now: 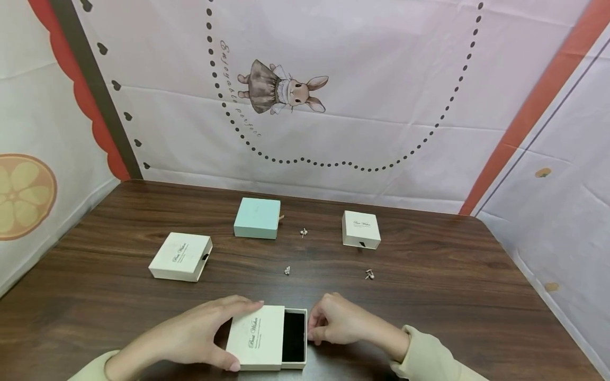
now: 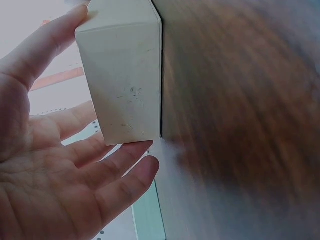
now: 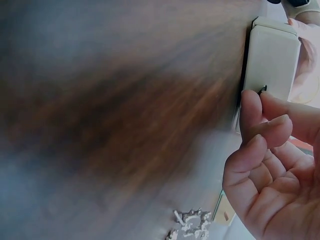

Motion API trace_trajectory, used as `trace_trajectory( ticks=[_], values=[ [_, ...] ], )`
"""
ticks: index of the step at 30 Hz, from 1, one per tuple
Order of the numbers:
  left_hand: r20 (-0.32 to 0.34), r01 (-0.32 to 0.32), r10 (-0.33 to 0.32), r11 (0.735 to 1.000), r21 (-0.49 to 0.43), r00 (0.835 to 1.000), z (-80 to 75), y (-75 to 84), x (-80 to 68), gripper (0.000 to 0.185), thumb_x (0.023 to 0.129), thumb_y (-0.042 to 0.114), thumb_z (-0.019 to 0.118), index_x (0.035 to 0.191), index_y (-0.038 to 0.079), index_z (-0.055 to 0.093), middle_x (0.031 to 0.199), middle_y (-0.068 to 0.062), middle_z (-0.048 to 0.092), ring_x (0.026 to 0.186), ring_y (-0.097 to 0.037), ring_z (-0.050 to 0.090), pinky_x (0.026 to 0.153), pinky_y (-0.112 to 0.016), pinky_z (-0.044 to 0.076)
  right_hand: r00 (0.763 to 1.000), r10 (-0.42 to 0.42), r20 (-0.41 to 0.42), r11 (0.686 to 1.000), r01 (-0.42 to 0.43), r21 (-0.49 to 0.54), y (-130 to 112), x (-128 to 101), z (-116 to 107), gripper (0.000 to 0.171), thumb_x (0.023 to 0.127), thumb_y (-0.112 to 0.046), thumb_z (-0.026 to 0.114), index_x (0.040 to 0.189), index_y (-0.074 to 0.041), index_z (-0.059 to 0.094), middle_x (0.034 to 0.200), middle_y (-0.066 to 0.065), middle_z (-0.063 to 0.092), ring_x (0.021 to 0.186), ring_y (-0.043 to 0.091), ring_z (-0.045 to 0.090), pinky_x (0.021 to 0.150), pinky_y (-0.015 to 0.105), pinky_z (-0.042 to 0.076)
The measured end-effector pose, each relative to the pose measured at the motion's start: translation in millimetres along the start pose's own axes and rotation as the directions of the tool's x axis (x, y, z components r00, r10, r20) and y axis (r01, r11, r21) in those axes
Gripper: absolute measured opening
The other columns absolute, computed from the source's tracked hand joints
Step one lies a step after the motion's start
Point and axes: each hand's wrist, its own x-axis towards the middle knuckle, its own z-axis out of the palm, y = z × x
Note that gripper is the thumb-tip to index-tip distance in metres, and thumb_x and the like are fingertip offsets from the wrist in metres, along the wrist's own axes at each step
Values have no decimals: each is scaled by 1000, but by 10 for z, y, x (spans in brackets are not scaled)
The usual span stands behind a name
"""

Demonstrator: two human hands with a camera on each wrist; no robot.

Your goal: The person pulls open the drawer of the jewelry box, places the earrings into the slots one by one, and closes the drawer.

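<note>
A white drawer-style gift box (image 1: pixel 257 338) with "Best Wishes" on its lid lies at the front of the table. Its drawer (image 1: pixel 294 338), lined in black, is partly out to the right. My left hand (image 1: pixel 200 328) grips the box's sleeve between thumb and fingers; the left wrist view shows the sleeve's plain end (image 2: pixel 122 87) between them. On the other side, my right hand (image 1: pixel 338 320) pinches the small black pull tab (image 3: pixel 263 90) on the drawer's front. Fingertips cover most of that tab.
Farther back are a white box (image 1: pixel 181 256) at left, a turquoise box (image 1: pixel 257 217) and a smaller white box (image 1: pixel 361 228). Small silvery pieces, apparently earrings, lie between them: one group (image 1: pixel 303 232), another (image 1: pixel 287 270) and a third (image 1: pixel 369 274). A printed cloth (image 1: pixel 381 95) hangs behind.
</note>
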Motion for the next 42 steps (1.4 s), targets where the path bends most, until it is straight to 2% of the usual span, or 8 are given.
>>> trace_trajectory(
  ticks=[36, 42],
  values=[
    [39, 38, -36, 999, -35, 999, -22, 16, -3, 82, 70, 51, 70, 139, 19, 40, 131, 1, 47, 114, -19, 47, 89, -41, 42, 999, 47, 2, 998, -47, 42, 83, -150, -61, 16, 77, -2, 66, 63, -8, 65, 52, -8, 58, 41, -7, 42, 42, 15, 40],
    [44, 17, -15, 999, -40, 999, -26, -8, 13, 82, 71, 51, 70, 139, 19, 39, 131, -1, 46, 114, -20, 47, 88, -39, 42, 999, 51, -3, 997, -50, 54, 93, -168, -67, 16, 77, -1, 66, 63, -8, 64, 52, -8, 58, 40, -7, 42, 41, 15, 40]
  ],
)
